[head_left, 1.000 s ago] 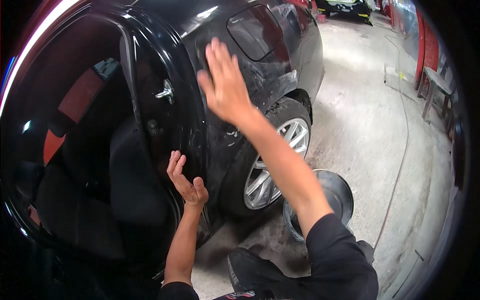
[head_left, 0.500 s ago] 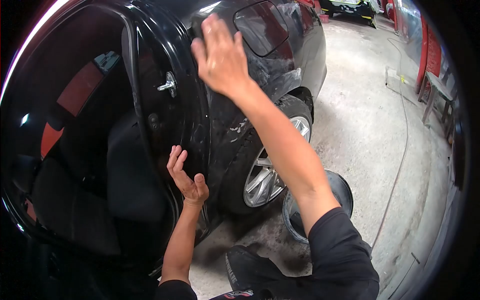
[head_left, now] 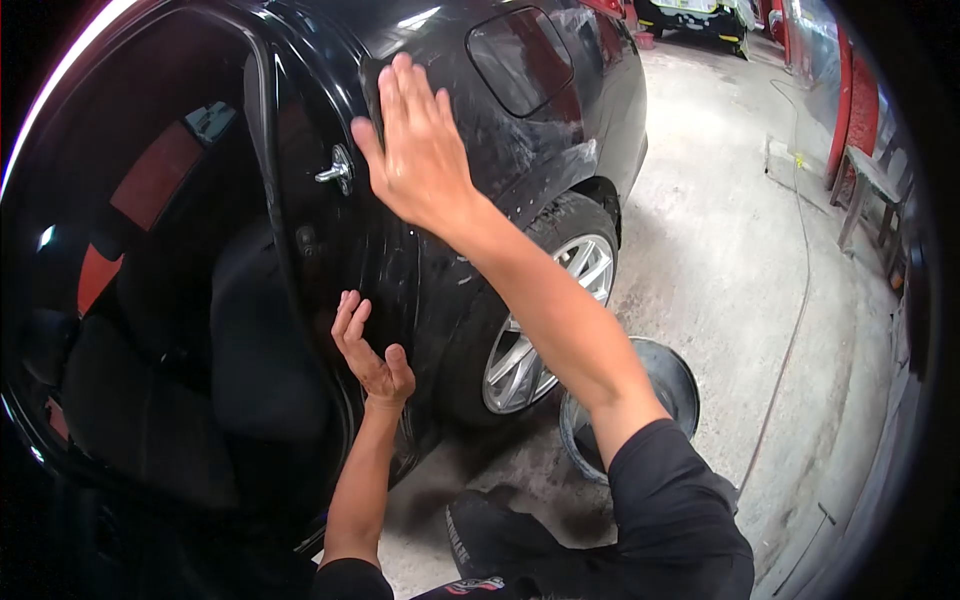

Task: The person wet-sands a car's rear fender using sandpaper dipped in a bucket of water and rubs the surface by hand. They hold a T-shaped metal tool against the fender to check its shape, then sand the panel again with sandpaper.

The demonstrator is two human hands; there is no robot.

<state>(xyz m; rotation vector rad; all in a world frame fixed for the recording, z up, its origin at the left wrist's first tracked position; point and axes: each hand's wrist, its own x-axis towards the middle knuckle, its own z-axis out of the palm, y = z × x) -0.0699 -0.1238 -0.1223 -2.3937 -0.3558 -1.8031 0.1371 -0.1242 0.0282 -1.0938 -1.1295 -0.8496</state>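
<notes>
A black car's rear side panel (head_left: 510,150) has dull, scuffed and whitish patches around the fuel flap (head_left: 520,62). My right hand (head_left: 415,150) lies flat on this panel near the door opening, fingers stretched out and thumb apart; whether anything thin is under the palm is hidden. Lower down, my left hand (head_left: 372,350) is at the door frame edge (head_left: 350,400), its fingers extended upward and thumb spread, holding nothing. Between the hands, a metal door striker (head_left: 338,170) sticks out of the frame. Below the panel is the rear wheel (head_left: 525,365) with silver spokes.
A dark round tub (head_left: 675,385) stands on the concrete floor (head_left: 710,270) beside the wheel, partly behind my right arm. A thin hose or cable (head_left: 800,300) runs along the floor at right. A bench (head_left: 868,175) and another vehicle (head_left: 695,18) are farther off.
My right hand has slid down and to the left along the panel, closer to the door opening. My left hand keeps its place at the frame.
</notes>
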